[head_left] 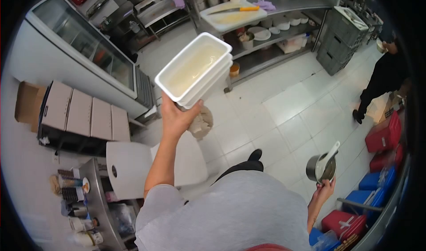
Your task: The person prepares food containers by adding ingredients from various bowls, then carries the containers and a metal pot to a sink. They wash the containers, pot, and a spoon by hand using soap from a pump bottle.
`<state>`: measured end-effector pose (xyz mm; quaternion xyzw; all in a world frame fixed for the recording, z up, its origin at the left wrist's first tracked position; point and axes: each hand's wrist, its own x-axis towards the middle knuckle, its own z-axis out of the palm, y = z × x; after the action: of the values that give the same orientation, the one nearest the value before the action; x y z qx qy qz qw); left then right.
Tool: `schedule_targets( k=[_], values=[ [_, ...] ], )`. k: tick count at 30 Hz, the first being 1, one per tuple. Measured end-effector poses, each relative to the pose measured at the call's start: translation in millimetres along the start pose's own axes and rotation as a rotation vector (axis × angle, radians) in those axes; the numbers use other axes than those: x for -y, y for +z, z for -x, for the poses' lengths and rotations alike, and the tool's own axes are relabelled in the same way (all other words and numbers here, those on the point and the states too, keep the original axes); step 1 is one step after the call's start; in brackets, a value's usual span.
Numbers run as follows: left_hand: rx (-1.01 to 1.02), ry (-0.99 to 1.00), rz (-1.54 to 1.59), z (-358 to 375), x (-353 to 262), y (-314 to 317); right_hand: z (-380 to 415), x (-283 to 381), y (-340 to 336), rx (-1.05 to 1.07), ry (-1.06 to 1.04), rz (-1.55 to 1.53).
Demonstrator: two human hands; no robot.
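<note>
slanting lengthwise lower-left to upper-right, stacked white tubs (199, 69) sit upper-centre in the left hand (177, 118), fingers clamped; lower right, the right hand (326, 189) clasps a metal pot (314, 168).

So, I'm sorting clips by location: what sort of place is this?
Most likely a commercial kitchen: there's a glass-doored fridge, a cutting board with a knife lying on it, and white dishes shelved below.

Stacked tubs (205, 83) are resting in the left hand (178, 118), left of centre; at lower right, a utensil (330, 152) is leaning in a pot (312, 168) in the right hand (326, 189). At top centre, a knife (248, 9) is lying on a cutting board (222, 24).
</note>
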<state>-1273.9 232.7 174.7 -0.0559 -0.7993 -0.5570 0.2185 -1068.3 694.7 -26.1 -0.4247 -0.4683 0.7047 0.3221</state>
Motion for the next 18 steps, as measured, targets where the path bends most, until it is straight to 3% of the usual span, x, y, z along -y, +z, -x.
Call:
schedule_targets(
  k=[6, 12, 13, 18],
  values=[
    [0.091, 0.095, -0.005, -116, -5, 114, -90, 26, 48, -0.137, -0.039, -0.075],
    [0.119, 0.139, 0.024, -204, -7, 215, -191, 31, 94, -0.109, -0.032, -0.083],
    [0.123, 0.170, 0.051, -216, 1, 232, -189, 52, 128, -0.158, -0.005, -0.068],
    [0.115, 0.159, 0.008, -253, 16, 311, -264, 69, 166, -0.027, 0.023, -0.094]
  ],
)
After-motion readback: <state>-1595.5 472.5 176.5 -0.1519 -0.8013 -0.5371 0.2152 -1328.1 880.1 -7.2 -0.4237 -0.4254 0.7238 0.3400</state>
